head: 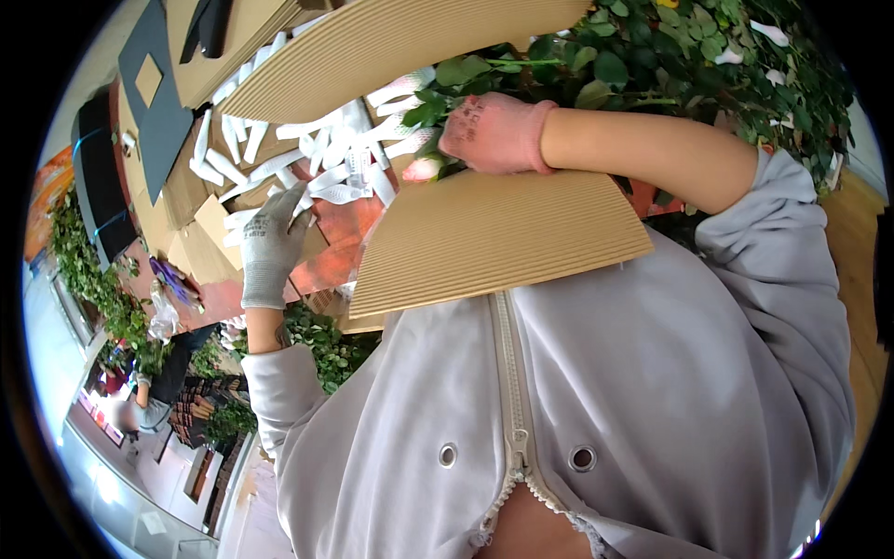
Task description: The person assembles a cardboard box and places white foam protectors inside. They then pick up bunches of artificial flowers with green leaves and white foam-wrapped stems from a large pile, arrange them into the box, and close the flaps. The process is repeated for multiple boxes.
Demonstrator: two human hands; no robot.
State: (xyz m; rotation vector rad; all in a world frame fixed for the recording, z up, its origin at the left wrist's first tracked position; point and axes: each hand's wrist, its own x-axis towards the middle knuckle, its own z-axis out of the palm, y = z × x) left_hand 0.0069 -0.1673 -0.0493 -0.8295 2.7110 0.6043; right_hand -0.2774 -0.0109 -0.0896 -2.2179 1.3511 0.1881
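My left hand (pixel 274 227), in a light grey knit glove, reaches over a pile of white mesh flower sleeves (pixel 339 193). A white sleeve lies between its thumb and fingers; whether they grip it cannot be told. My right hand (pixel 489 133), in a pink knit glove, is closed at a pale pink rose (pixel 421 169) with green leaves, its bud pointing left. The fist hides the stem. Below that hand, a sheet of corrugated cardboard (pixel 503 230) lies against my jacket. Another corrugated sheet (pixel 391 56) arches above the sleeves.
Leafy rose stems (pixel 649 63) heap up at the upper right. Flat cardboard pieces (pixel 202 251), a grey-blue board (pixel 157 119) and a purple glove (pixel 174 279) are on the left. Another person (pixel 150 412) is in the background at lower left, beside stacked goods and greenery.
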